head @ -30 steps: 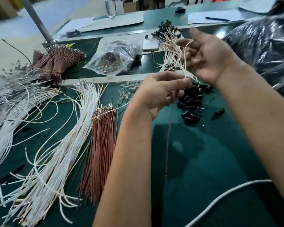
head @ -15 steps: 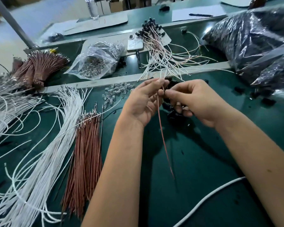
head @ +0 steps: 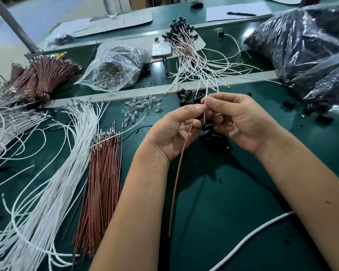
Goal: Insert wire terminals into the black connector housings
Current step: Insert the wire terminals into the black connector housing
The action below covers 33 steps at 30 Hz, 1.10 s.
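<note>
Now my left hand (head: 176, 132) and right hand (head: 237, 122) are together over the green table (head: 243, 202), fingertips almost touching. My left thumb and index pinch a brown wire (head: 176, 177) near its top end; the rest of it hangs down twd me, and its lower end is just above the table. My right hand pinches a thin white wire (head: 205, 94) btw thumb and index; this wire goes up and away from me. Under the right fingers I see a small black connector housing (head: 205, 126), partly hidden, so I cannot tell exactly which fingers hold it or if a terminal is already inside.

More black housings (head: 186, 95) lie in a small heap just behind my hands, and some single ones lie to the right. On the left lie a bundle of brown wires (head: 100, 182) and, beside it, a big bundle of white wires (head: 53, 182), both w/ metal terminals at the far ends. Clear small parts (head: 141, 106) are scattered near the metal strip. Behind the strip are a clear plastic bag (head: 115, 69), a phone (head: 161, 48) and finished wires w/ black housings (head: 186, 45). A dark plastic bag (head: 301, 42) is at the far right.
</note>
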### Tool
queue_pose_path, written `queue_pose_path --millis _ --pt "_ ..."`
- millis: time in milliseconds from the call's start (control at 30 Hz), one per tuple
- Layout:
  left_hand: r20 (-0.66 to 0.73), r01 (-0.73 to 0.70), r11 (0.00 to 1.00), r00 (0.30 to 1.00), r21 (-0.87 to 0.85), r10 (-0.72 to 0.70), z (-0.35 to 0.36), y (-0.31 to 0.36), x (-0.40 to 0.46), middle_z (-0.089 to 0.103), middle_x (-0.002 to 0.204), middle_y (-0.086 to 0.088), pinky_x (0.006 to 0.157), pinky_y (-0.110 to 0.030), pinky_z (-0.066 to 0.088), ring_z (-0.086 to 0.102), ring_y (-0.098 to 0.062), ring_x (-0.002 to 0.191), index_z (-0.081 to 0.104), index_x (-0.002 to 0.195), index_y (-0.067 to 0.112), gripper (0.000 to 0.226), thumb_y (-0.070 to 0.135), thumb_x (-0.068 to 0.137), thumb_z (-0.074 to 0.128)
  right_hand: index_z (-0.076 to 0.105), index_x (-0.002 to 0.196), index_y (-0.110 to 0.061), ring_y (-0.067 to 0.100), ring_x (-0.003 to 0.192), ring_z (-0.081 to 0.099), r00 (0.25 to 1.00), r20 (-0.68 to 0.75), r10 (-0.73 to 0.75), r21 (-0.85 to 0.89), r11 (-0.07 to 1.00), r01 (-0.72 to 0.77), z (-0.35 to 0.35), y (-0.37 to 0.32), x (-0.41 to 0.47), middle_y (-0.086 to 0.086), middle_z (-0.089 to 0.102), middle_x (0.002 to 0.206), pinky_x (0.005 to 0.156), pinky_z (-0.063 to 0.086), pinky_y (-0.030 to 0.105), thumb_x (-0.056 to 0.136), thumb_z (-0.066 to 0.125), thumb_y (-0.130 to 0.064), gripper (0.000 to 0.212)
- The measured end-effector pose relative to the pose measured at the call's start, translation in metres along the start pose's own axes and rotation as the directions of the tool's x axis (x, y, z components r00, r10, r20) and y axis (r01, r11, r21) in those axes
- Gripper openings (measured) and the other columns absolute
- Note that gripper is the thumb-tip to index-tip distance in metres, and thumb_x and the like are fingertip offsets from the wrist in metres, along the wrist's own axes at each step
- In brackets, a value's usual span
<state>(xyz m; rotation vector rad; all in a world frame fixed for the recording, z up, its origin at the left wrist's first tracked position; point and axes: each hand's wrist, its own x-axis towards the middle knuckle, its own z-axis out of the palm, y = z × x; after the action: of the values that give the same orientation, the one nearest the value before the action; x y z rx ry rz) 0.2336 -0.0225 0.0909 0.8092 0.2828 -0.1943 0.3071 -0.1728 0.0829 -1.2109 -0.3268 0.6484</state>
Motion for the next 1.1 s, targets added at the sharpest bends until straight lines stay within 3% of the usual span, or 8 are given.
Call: queue_pose_path --millis 300,400,600,733,833,1000,1100 --pt "-0.105 -0.173 0.922 0.97 0.346 0.221 -0.009 -0.001 -0.001 0.076 0.087 -0.016 0.047 -0.011 0.042 0.055 -0.008 0.05 0.071 0.079 0.012 0.012 0.002 0.077 0.078 0.064 0.089 -0.011 0.01 0.06 0.058 0.993 -0.095 -0.071 0.09 0.993 0.079 0.001 0.0 -0.001 0.006 0.07 0.079 0.042 0.039 0.015 0.09 0.068 -0.01 0.004" --pt "-0.159 -0.239 0.813 0.914 0.531 0.373 -0.006 -0.003 -0.002 0.076 0.089 -0.02 0.048 -0.015 0.042 0.059 -0.011 0.051 0.071 0.082 0.012 0.013 0.004 0.08 0.081 0.065 0.088 -0.01 0.011 0.062 0.063 0.977 -0.158 -0.146 0.019 0.988 0.151 0.003 0.002 -0.002 0.007 0.072 0.078 0.045 0.044 0.017 0.097 0.065 -0.003 0.012" --pt "-0.082 -0.324 0.503 0.774 0.801 0.628 -0.003 -0.011 0.004 0.072 0.064 -0.008 0.046 -0.017 0.044 0.066 -0.016 0.048 0.068 0.084 0.004 0.014 0.002 0.081 0.081 0.065 0.09 -0.01 0.017 0.072 0.071 0.936 -0.23 -0.265 0.021 0.961 0.277 0.006 0.004 -0.003 0.009 0.075 0.083 0.055 0.052 0.02 0.099 0.064 -0.002 0.012" --pt "-0.085 -0.333 0.488 0.752 0.807 0.653 -0.01 -0.007 0.003 0.076 0.072 -0.005 0.05 -0.02 0.047 0.068 -0.017 0.052 0.074 0.096 0.012 0.017 0.003 0.083 0.08 0.066 0.09 -0.008 0.015 0.07 0.071 0.933 -0.262 -0.246 0.045 0.963 0.266 0.005 0.002 -0.003 0.007 0.074 0.081 0.056 0.053 0.019 0.1 0.063 -0.002 0.012" --pt "-0.022 -0.359 0.468 0.774 0.808 0.633 -0.014 -0.003 0.002 0.076 0.073 -0.006 0.053 -0.021 0.048 0.067 -0.018 0.053 0.077 0.106 0.013 0.025 0.004 0.083 0.081 0.065 0.092 -0.004 0.013 0.066 0.069 0.945 -0.249 -0.211 0.04 0.973 0.228 0.004 0.0 -0.004 0.006 0.073 0.078 0.056 0.053 0.018 0.1 0.062 -0.001 0.009" --pt "0.053 -0.359 0.436 0.818 0.825 0.573 -0.01 -0.005 0.002 0.076 0.079 -0.013 0.05 -0.018 0.047 0.066 -0.017 0.052 0.078 0.097 0.004 0.017 0.0 0.081 0.081 0.065 0.089 -0.003 0.012 0.062 0.067 0.945 -0.242 -0.22 0.025 0.972 0.233 0.005 0.0 -0.004 0.006 0.072 0.074 0.055 0.052 0.017 0.1 0.061 0.001 0.013" --pt "0.059 -0.369 0.433 0.813 0.822 0.58 -0.008 -0.006 0.003 0.073 0.071 -0.014 0.048 -0.017 0.045 0.065 -0.017 0.05 0.077 0.09 0.003 0.009 0.003 0.082 0.082 0.065 0.088 -0.003 0.012 0.062 0.067 0.946 -0.24 -0.218 0.024 0.973 0.23 0.005 0.0 -0.003 0.007 0.072 0.074 0.057 0.053 0.018 0.1 0.06 0.001 0.014"
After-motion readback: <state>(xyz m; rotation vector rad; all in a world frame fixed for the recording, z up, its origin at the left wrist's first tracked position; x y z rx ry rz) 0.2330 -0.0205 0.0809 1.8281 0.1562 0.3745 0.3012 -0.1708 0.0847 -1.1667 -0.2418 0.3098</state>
